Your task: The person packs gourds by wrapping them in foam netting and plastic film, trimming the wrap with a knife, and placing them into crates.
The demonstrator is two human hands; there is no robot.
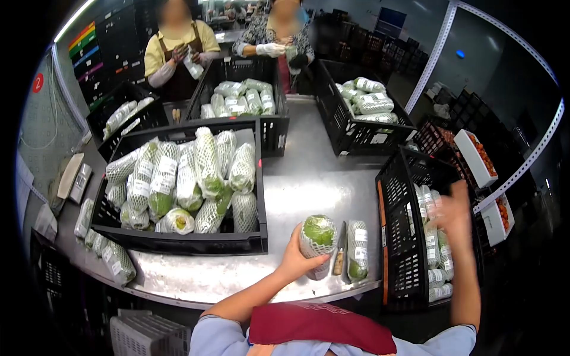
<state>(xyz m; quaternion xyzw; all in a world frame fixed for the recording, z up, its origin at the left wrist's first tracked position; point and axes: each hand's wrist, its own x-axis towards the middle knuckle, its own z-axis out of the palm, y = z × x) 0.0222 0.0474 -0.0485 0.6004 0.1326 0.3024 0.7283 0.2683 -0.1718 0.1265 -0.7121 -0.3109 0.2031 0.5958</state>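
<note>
My left hand (297, 256) is closed around a thick green gourd (319, 230) in white foam netting, standing upright on the metal table. Just right of it lies a knife (339, 252) with a wooden handle, blade pointing away from me. Beside the knife rests a slimmer wrapped gourd (357, 250) with a white label. My right hand (453, 207), smeared by motion, is over the black crate (401, 237) on the right, which holds several labelled, wrapped gourds (431, 252). Whether its fingers touch or grip any of them cannot be seen.
A large black crate (178, 243) heaped with netted gourds stands at left. More filled crates (362, 139) line the far side, where two people (184, 50) handle wrapped produce. A scale (74, 178) and loose wrapped gourds (116, 261) sit along the left edge. White boxes (475, 159) of orange fruit stand far right.
</note>
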